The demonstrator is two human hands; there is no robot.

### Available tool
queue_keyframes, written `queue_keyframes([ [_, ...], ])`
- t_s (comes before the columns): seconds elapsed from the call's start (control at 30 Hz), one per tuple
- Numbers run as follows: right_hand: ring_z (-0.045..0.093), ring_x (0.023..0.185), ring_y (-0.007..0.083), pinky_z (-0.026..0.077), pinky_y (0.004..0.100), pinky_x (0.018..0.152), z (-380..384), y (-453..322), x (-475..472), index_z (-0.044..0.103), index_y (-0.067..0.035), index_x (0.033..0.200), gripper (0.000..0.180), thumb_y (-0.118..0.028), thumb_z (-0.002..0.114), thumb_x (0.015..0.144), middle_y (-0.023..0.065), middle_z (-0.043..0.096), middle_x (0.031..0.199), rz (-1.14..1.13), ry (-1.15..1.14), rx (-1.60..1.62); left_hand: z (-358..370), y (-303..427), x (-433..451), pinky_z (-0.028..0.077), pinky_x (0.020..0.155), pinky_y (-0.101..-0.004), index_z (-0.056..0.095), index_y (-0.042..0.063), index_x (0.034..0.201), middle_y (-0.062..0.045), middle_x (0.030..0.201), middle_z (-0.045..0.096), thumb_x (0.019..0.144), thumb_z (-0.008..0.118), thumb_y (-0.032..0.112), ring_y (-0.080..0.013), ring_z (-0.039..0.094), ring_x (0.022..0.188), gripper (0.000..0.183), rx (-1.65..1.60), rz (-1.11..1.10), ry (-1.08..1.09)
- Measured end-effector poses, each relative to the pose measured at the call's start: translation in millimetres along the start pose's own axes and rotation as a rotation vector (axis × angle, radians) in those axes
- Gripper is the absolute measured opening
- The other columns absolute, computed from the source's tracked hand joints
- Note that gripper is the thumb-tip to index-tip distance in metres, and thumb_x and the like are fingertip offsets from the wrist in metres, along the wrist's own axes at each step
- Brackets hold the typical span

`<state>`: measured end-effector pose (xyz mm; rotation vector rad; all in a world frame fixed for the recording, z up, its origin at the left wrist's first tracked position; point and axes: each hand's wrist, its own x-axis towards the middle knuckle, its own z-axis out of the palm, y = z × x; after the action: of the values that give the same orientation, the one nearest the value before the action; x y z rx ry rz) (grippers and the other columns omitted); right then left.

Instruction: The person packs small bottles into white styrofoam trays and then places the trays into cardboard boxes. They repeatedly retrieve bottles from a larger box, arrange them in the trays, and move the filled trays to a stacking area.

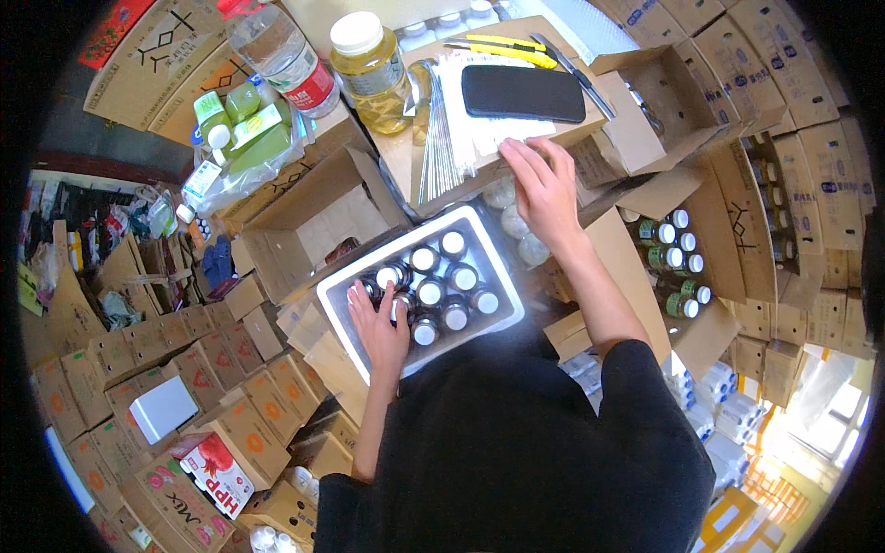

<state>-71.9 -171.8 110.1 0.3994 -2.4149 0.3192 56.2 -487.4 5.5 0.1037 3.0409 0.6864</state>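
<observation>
A white-rimmed foam box (508,280) stands before me, holding several dark bottles with white caps (430,293). My left hand (379,325) rests over the bottles at the box's left side, fingers spread across the caps. Beyond the box, a stack of white paper strips (477,142) lies fanned out on a cardboard carton (408,162). The fingertips of my right hand (543,183) touch the near edge of these strips; whether they pinch one is unclear. A black phone-like slab (523,93) lies on top of the strips.
Yellow utility knives (511,52) and a dark-handled cutter (574,76) lie behind the slab. A jar of yellow liquid (373,76) and a large plastic bottle (283,62) stand to the left. An open carton (325,207) sits left; white-capped jars (667,256) fill one at right.
</observation>
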Motion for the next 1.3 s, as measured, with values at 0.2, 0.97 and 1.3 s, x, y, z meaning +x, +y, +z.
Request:
queue_keyframes([
  [0.2, 0.058, 0.107, 0.0271, 0.047, 0.0418, 0.091, -10, 18, 15, 0.068, -0.008, 0.11, 0.04, 0.001, 0.064, 0.071, 0.0058, 0.065, 0.1, -0.092, -0.01, -0.021, -21, -1, -13, 0.025, 0.116, -0.0539, 0.064, 0.004, 0.121, -0.027, 0.153, 0.033, 0.087, 0.067, 0.009, -0.0487, 0.023, 0.145, 0.035, -0.229, 0.023, 0.127],
  [0.97, 0.072, 0.085, 0.0286, 0.058, 0.0397, 0.078, -87, -95, 11, 0.07, 0.001, 0.09, 0.017, 0.006, 0.07, 0.074, 0.0153, 0.072, 0.089, -0.113, 0.277, 0.45, 0, -76, -70, 0.036, 0.11, -0.0453, 0.024, 0.0, 0.151, -0.03, 0.146, 0.039, 0.077, 0.052, -0.002, -0.045, 0.043, 0.133, 0.079, -0.443, -0.298, 0.171],
  [1.3, 0.054, 0.116, 0.0399, 0.043, 0.0479, 0.101, 26, -80, -131, 0.046, 0.0, 0.135, 0.061, -0.009, 0.071, 0.079, 0.0246, 0.058, 0.121, 0.266, -0.529, 0.323, -5, -63, -66, 0.05, 0.091, -0.0498, 0.045, 0.005, 0.138, -0.021, 0.13, 0.057, 0.078, 0.06, 0.012, -0.0418, 0.058, 0.114, 0.062, -0.415, -0.573, 0.141],
])
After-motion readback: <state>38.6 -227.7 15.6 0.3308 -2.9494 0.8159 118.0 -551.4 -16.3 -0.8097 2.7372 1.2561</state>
